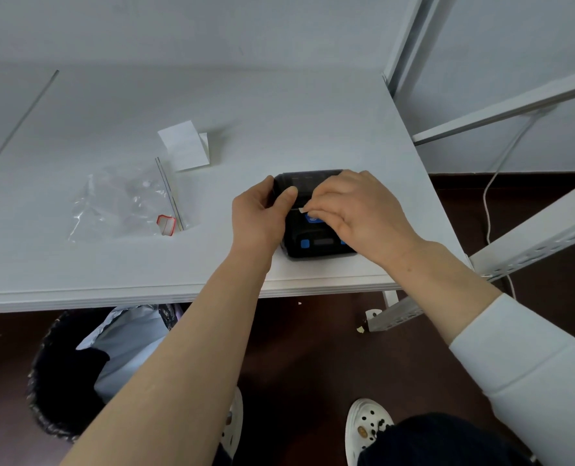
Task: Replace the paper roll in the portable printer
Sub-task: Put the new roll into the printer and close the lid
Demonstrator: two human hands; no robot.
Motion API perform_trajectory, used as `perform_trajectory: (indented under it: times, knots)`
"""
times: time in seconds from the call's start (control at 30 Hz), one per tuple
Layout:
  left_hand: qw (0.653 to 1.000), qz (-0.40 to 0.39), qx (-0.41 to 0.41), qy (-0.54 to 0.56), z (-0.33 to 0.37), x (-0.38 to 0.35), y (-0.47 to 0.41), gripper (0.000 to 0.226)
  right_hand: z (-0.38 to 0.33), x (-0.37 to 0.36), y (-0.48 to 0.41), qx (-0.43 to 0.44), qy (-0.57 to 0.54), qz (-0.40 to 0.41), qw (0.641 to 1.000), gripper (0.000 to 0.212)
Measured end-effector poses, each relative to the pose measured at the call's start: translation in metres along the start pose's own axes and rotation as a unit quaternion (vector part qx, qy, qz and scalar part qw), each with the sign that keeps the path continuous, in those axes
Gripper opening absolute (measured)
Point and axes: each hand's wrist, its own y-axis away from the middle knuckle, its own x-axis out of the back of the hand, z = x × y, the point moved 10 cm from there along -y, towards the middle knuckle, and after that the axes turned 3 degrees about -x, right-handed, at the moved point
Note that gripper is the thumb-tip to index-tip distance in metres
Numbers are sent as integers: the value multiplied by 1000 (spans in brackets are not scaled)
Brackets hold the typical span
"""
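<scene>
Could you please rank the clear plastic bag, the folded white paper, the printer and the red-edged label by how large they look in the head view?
1. Clear plastic bag, largest.
2. Printer, though both hands hide part of it.
3. Folded white paper; it lies farther away, so its place against the printer is unsure.
4. Red-edged label, clearly smallest.

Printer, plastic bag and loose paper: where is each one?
printer (316, 245), head view, front panel near the blue buttons.
plastic bag (124, 203), head view, middle of the clear film.
loose paper (187, 146), head view, flat white face.
</scene>
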Motion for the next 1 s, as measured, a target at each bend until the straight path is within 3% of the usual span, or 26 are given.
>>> perform_trajectory:
  times: [0.33, 0.5, 0.63, 0.73, 0.8, 0.9, 1.0]
  knots:
    - [1000, -10, -9, 10, -1, -2, -2, 39, 8, 1, 9, -7, -77, 23, 997, 28]
    - [1000, 2, -10, 10, -2, -1, -2, 47, 14, 5, 15, -23, -126, 26, 991, 23]
    - [1000, -10, -6, 14, -5, -3, -3, 13, 31, 12, 17, -95, -121, 26, 988, 35]
    - [1000, -10, -8, 5, -5, -2, -4, 26, 28, 14, 19, -83, -68, 32, 994, 29]
    - [1000, -4, -10, 19, -6, -2, -4, 13, 25, 13, 18, -76, -53, 36, 995, 33]
    - [1000, -3, -17, 25, -3, -2, -3, 36, 23, 11, 17, -70, -51, 38, 995, 32]
    - [1000, 1, -20, 18, -1, -2, -2, 41, 26, 11, 19, -61, -56, 48, 995, 29]
